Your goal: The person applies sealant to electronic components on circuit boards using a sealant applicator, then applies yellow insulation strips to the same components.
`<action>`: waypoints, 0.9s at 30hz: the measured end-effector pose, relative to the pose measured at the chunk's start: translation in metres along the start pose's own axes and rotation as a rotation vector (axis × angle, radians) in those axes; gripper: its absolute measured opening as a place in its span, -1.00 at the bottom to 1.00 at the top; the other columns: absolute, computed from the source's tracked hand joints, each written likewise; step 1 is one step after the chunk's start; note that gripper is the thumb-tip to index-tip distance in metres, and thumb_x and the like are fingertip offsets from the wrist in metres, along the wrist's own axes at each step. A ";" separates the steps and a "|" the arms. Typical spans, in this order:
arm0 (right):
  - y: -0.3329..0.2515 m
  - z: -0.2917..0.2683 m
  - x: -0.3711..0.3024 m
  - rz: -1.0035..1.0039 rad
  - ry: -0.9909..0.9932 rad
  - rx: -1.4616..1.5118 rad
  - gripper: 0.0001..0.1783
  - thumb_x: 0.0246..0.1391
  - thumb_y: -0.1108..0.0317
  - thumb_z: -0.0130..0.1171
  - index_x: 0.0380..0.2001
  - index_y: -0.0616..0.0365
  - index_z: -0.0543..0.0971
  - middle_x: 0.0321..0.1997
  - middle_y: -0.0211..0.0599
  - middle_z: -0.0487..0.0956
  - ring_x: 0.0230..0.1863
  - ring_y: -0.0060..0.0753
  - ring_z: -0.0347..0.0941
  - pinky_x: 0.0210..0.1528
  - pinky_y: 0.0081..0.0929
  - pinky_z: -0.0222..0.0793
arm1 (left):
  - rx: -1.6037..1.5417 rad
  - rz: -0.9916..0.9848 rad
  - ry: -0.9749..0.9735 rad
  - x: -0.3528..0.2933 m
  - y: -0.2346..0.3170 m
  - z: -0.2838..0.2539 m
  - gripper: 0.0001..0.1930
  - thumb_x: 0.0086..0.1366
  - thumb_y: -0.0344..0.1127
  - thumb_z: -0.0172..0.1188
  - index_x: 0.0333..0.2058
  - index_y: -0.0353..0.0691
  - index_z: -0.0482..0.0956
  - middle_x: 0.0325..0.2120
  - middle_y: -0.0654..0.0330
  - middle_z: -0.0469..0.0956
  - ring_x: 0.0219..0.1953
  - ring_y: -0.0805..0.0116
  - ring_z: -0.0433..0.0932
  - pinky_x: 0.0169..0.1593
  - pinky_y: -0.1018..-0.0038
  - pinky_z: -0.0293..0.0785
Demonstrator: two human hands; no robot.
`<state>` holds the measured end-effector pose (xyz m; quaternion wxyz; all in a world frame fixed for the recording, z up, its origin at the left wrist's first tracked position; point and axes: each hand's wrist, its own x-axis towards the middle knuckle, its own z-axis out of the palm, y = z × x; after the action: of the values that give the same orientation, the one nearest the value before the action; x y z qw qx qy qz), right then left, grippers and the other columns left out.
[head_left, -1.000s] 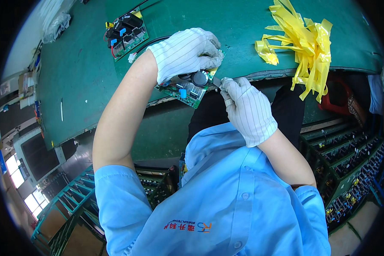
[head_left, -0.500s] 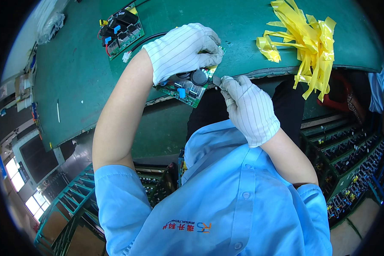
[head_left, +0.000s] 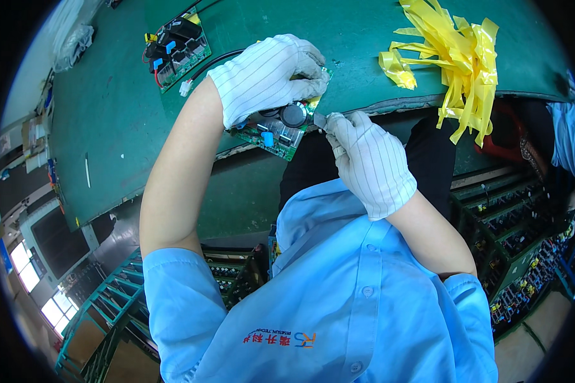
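Observation:
In a white striped glove, my left hand (head_left: pixel 271 76) reaches over a green circuit board (head_left: pixel 280 150) and grips its far side. The board juts over the table's near edge; a round black component (head_left: pixel 294 115) and a blue one (head_left: pixel 268 138) show on it, while the glove covers the rest. My right hand (head_left: pixel 374 163), gloved too, pinches a small flat grey piece (head_left: pixel 320 120) whose tip is at the board's right edge. Its exact kind is hidden by my fingers. A black cable (head_left: pixel 218 60) with a white connector (head_left: pixel 185 88) lies beside my left wrist.
A second circuit board (head_left: pixel 179 48) with black and blue parts lies on the green table (head_left: pixel 115 127), far left. Yellow tape strips (head_left: pixel 460 54) hang over the table edge at right. Racks of boards (head_left: pixel 521 223) stand at lower right, and a blue-green frame (head_left: pixel 112 290) at lower left.
The whole view has shifted slightly. Both hands keep nearly the same hold on the board and the grey piece; little else differs.

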<state>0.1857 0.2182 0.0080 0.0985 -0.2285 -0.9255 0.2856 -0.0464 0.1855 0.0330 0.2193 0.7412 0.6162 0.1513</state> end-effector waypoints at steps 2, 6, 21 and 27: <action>-0.002 0.000 0.001 -0.001 0.000 0.009 -0.80 0.15 0.36 0.17 -0.14 0.07 0.52 -0.30 -0.18 0.52 -0.40 -0.03 0.55 -0.43 -0.17 0.47 | 0.019 -0.022 0.015 0.000 0.003 0.000 -0.78 0.23 -0.24 0.28 -0.25 -0.24 0.74 -0.12 -0.04 0.65 -0.08 0.03 0.60 -0.02 0.27 0.55; -0.007 0.003 0.005 0.025 -0.019 -0.114 -0.80 0.13 0.36 0.13 -0.15 0.08 0.50 -0.33 -0.17 0.52 -0.42 -0.11 0.57 -0.46 -0.22 0.50 | 0.012 -0.027 -0.014 0.001 0.001 -0.001 -0.78 0.23 -0.23 0.28 -0.25 -0.23 0.74 -0.12 -0.05 0.65 -0.08 0.03 0.60 -0.01 0.27 0.55; -0.006 -0.005 0.002 0.037 -0.040 0.004 -0.86 0.17 0.37 0.13 -0.19 0.06 0.50 -0.30 -0.14 0.52 -0.42 0.01 0.54 -0.44 -0.14 0.46 | 0.004 -0.019 0.020 0.000 0.001 0.000 -0.78 0.22 -0.24 0.28 -0.28 -0.26 0.74 -0.13 -0.06 0.65 -0.07 0.02 0.59 -0.02 0.26 0.55; -0.011 -0.003 0.005 0.042 -0.046 -0.132 -0.83 0.11 0.38 0.13 -0.20 0.07 0.47 -0.33 -0.16 0.51 -0.43 -0.11 0.57 -0.47 -0.22 0.50 | 0.012 0.001 0.029 0.000 -0.001 0.003 -0.79 0.22 -0.24 0.28 -0.29 -0.26 0.74 -0.15 -0.05 0.66 -0.07 0.02 0.60 -0.03 0.27 0.55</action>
<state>0.1782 0.2135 0.0169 0.0560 -0.2471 -0.9394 0.2309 -0.0452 0.1851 0.0297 0.2057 0.7406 0.6197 0.1583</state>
